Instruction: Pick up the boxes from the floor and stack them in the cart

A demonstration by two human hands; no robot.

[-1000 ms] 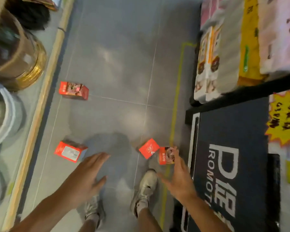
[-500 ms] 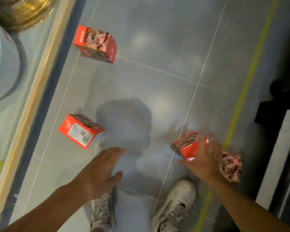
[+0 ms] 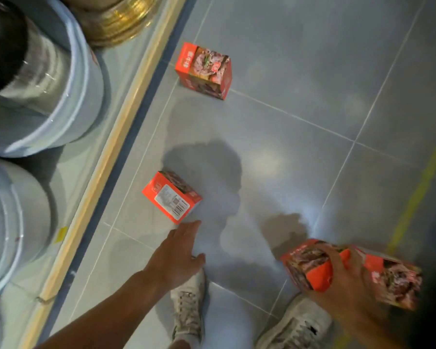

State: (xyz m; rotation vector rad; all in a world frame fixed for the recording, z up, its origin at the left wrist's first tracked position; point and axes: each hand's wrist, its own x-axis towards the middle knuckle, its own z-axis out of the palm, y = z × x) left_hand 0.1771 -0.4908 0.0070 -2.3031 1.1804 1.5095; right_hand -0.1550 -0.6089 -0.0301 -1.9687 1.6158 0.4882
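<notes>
Boxes are what I am after. Two red boxes are squeezed in my right hand at the lower right. My left hand is open flat, fingers spread, just beside the box with the barcode in the middle. One more box stands near the top. I cannot see the cart. Two in one hand is a lot, so one might slip out and fall.
</notes>
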